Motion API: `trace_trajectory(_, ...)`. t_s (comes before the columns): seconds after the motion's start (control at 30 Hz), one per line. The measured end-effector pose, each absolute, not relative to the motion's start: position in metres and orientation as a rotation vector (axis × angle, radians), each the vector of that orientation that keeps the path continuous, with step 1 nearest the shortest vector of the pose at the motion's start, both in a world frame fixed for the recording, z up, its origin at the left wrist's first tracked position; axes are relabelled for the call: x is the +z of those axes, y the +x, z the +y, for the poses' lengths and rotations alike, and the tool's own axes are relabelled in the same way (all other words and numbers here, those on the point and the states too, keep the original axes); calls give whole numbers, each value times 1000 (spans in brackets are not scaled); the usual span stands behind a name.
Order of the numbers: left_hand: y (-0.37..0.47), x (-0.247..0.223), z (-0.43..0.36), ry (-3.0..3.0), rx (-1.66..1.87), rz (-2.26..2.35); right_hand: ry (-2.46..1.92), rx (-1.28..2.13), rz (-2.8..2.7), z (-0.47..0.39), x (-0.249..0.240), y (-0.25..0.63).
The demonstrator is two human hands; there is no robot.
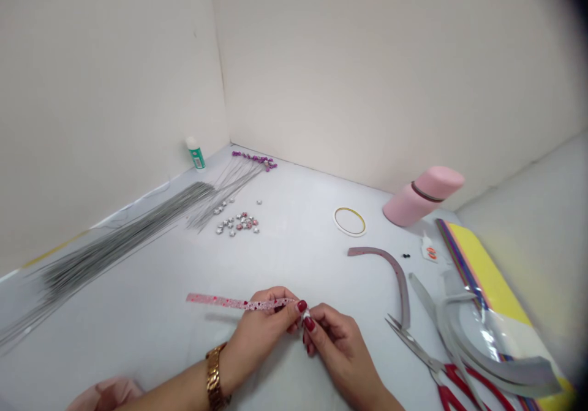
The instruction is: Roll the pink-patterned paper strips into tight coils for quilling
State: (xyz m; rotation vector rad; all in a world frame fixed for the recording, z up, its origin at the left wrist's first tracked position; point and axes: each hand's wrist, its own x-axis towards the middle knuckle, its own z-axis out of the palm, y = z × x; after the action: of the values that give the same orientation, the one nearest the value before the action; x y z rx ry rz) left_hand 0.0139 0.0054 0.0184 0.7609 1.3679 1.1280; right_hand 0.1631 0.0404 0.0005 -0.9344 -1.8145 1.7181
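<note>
A narrow pink paper strip point(215, 301) with red heart marks stretches left across the back of my left hand point(271, 314). Its right end is pinched between the thumb and fingers of that hand. My right hand point(331, 336) closes on the same end, where a small whitish folded bit shows between the fingertips. The fingers partly hide this fold. Both hands are just above the white table, at the front middle. Beyond them lies a cluster of small silver and pink folded paper stars point(243, 222).
Thin wires point(133, 227) lie at left, near purple-tipped stems point(257, 158) and a glue stick point(196, 155). At right are a tape ring point(350, 222), pink bottle point(418, 198), curved strip point(397, 267), small glue bottle point(429, 250), red-handled scissors point(427, 359) and coloured sheets point(482, 258).
</note>
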Motion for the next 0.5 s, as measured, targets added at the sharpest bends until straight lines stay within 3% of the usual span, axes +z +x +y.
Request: trace_trajectory(0.5, 19, 20, 1, 807, 1118, 1067, -898, 1864, -1713, 41, 1, 163)
